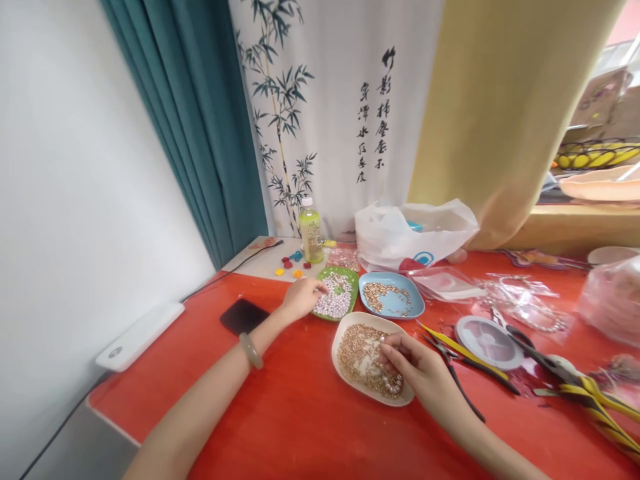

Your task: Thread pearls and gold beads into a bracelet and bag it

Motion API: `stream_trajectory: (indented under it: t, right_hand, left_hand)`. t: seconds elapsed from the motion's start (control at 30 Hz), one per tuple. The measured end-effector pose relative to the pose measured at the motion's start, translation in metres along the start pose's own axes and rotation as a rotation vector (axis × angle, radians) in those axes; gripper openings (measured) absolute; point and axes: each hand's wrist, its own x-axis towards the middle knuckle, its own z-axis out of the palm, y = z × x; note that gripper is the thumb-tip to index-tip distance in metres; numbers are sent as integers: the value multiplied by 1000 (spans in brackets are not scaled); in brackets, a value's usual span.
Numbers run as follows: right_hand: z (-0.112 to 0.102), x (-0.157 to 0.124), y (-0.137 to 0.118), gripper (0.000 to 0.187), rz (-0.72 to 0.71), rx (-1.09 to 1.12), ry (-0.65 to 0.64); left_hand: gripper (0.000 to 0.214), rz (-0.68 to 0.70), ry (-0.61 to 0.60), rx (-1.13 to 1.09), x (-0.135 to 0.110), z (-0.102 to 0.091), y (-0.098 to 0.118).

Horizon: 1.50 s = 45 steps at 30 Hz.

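My left hand [303, 298], with a bangle [251, 351] on its wrist, reaches over the left edge of a green plate [355, 293] of pearly white beads [333, 303]. Its fingertips are drawn together at the beads; whether one is between them is too small to see. Over a cream plate [343, 373] full of small gold beads [357, 343], my right hand [413, 363] pinches a beaded string. Pearly beads of that beaded string [394, 385] hang below the fingers, above the gold beads. A blue plate [417, 308] behind it carries larger gold beads [380, 297].
Pliers [460, 350], a spool [489, 342] and more yellow-handled tools [587, 390] lie to the right. At the back stand a bottle [311, 233] and a white plastic bag [385, 233]. A phone [244, 316] and a white power strip [143, 337] are on the left.
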Motion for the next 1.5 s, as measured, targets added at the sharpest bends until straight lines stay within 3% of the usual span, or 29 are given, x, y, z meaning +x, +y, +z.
stream_trajectory:
  t: [0.47, 1.13, 1.5]
  right_hand:
    - [2, -2, -4, 28, 47, 41, 17]
    - [1, -1, -5, 28, 54, 20, 13]
    - [1, -2, -5, 29, 51, -2, -20]
  left_hand:
    - [22, 43, -30, 169, -2, -11, -5]
    - [29, 75, -33, 239, -1, -5, -12]
    - [21, 55, -36, 225, -3, 0, -8]
